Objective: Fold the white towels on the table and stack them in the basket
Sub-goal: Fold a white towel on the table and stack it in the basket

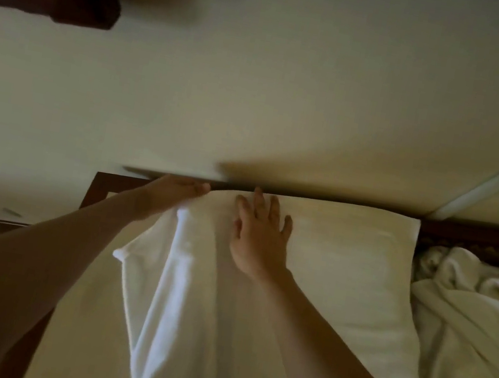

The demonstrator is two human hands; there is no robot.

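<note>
While long white terry towel [189,295] lies on dark wooden desk [98,185], long axis running away from body: right hand [257,240] fingers spread flat on it; left hand [180,188] pinching far corner, nearer far edge.

Both hands fwd: left [180,188] curled, right [257,240] flat.

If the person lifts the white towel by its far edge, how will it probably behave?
The white towel looks floppy: it already lies in soft folds, so it would likely sag and drape. It seems light, since the left hand holds its corner alone. The flat right hand suggests it may shift unless pressed down.
</note>
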